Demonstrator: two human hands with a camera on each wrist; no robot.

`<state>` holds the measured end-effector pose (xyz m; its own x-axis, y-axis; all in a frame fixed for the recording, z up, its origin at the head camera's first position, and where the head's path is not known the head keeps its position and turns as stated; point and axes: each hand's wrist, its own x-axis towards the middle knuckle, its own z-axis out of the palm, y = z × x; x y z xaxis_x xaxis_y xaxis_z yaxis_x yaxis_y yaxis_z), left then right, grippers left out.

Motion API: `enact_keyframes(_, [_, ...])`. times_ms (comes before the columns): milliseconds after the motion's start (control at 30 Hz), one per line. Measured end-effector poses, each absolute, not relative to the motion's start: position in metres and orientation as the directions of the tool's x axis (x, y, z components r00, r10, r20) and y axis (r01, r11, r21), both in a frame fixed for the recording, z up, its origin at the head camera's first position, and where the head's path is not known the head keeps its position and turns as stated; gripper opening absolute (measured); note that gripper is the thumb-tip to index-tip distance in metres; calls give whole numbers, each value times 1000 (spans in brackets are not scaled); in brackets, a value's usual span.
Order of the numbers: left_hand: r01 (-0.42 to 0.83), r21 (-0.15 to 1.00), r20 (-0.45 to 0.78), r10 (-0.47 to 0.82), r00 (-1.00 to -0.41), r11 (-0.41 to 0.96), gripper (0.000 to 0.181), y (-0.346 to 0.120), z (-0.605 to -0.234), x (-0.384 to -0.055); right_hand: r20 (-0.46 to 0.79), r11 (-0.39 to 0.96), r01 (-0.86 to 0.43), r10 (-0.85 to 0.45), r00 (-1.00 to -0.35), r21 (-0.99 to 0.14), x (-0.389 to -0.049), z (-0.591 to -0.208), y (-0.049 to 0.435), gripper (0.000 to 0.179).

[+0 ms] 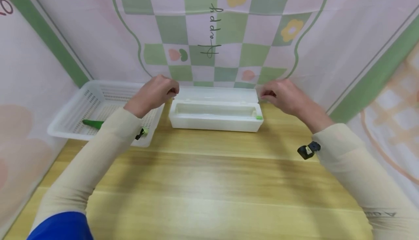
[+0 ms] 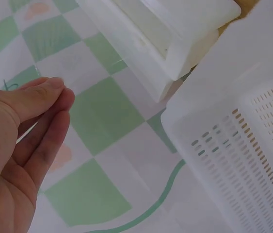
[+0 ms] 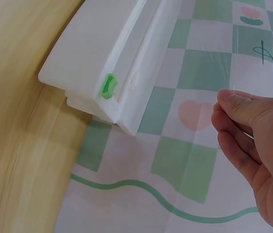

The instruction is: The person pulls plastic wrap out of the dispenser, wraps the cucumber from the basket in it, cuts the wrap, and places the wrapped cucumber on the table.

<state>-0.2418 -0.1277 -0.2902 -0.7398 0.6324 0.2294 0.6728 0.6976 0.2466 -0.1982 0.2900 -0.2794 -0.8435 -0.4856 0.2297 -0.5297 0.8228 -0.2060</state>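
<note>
Both hands are raised at the back of the table, either side of a white cling film dispenser [image 1: 216, 124]. Its long lid [image 1: 222, 94] is tipped back, and a small green slider [image 3: 108, 86] sits at its right end. In the right wrist view, my right hand [image 3: 257, 131] pinches a clear sheet of cling film [image 3: 232, 68], of which a thin edge shows. My left hand [image 2: 27, 131] pinches the same clear film between thumb and fingers, with a faint edge rising from the fingertips. Most of the film is too transparent to make out.
To the left stands a white perforated plastic basket [image 1: 68, 114] with a green vegetable-like item [image 1: 93, 123] in it, partly hidden by the left sleeve. A checked cloth [image 1: 229, 29] hangs behind the wooden table [image 1: 203, 182].
</note>
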Motion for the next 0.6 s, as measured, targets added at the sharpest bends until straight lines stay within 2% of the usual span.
enact_keyframes(200, [699, 220, 264, 648, -714, 681, 21, -129, -283, -235, 278, 815, -555, -501, -820, -168, -190, -277, 294, 5])
enact_keyframes(600, [685, 202, 282, 628, -725, 699, 20, -131, -261, -225, 308, 815, -566, -511, -803, -122, -183, -253, 293, 5])
